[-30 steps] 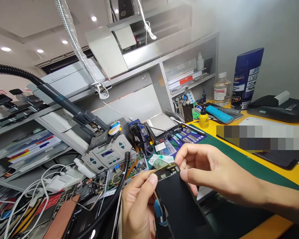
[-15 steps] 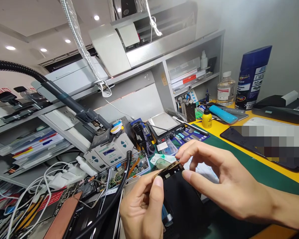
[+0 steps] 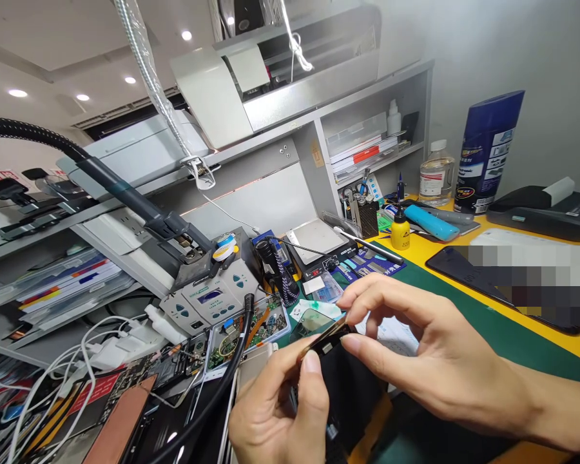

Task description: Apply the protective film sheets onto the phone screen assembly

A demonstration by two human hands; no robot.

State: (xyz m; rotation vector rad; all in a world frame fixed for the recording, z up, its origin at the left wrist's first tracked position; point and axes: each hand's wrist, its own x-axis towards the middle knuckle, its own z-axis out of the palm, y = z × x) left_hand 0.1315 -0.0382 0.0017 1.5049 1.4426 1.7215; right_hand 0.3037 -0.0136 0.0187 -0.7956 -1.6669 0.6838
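Between my hands is a thin dark phone part [image 3: 329, 343], tilted nearly edge-on, with small pale pieces along its edge. My left hand [image 3: 283, 403] pinches its left end between thumb and forefinger. At the other end, my right hand [image 3: 435, 354] grips the top corner with thumb and fingertips. Below it shows a black flat surface [image 3: 360, 393]; I cannot tell whether it belongs to the same part. Under both hands lies a green mat [image 3: 464, 309]. Just behind the fingers are a white sheet with green stains [image 3: 319, 308] and crumpled paper [image 3: 391, 332].
A tray of small circuit boards [image 3: 270, 322] and a black hose [image 3: 239, 351] lie left. Behind stand a control unit [image 3: 217, 293] and a heating plate [image 3: 314, 241]. To the right are a yellow bottle [image 3: 400, 233], a blue spray can [image 3: 488, 154] and a dark phone [image 3: 473, 270].
The phone part has tilted further edge-on and its dark face shows less. My right thumb and fingers have shifted slightly left along it.
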